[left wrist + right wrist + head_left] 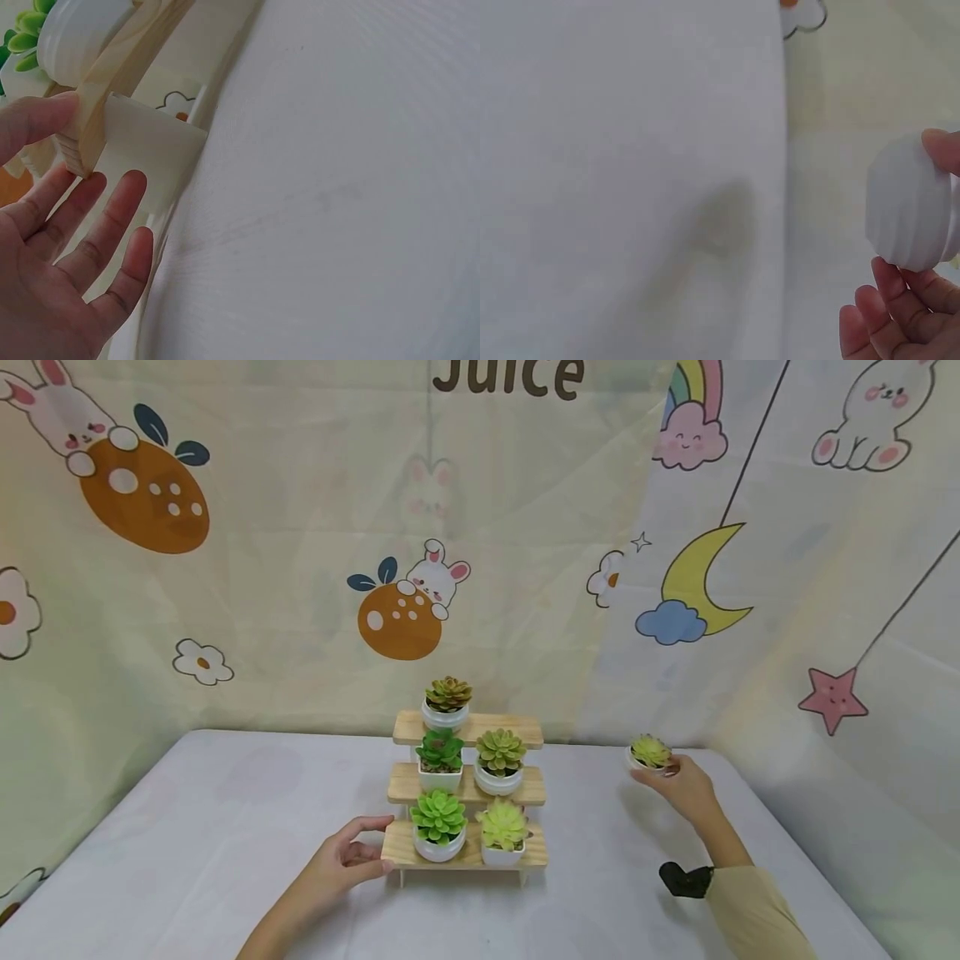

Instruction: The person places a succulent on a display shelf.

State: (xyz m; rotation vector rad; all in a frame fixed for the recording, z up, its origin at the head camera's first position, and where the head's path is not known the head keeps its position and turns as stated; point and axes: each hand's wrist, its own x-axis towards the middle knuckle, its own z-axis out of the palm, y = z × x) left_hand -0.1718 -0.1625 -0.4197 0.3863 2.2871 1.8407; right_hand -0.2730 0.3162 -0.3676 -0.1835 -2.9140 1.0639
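At the right, my right hand (688,790) holds a small potted succulent (649,752) above the table. Its white ribbed pot (906,206) is pinched between thumb and fingers in the right wrist view. My left hand (341,863) grips the left end of the lowest board of a three-step wooden display stand (399,852). In the left wrist view, the thumb lies on the top of the board (94,112) and fingertips touch its underside. A bright green succulent (438,816) and a pale one (503,827) stand on that lowest step.
On the middle step stand a dark green succulent (440,750) and a yellow-green one (500,752). A reddish-green succulent (447,694) occupies the left of the top step. The white table (247,810) meets a printed cloth backdrop (300,610) behind.
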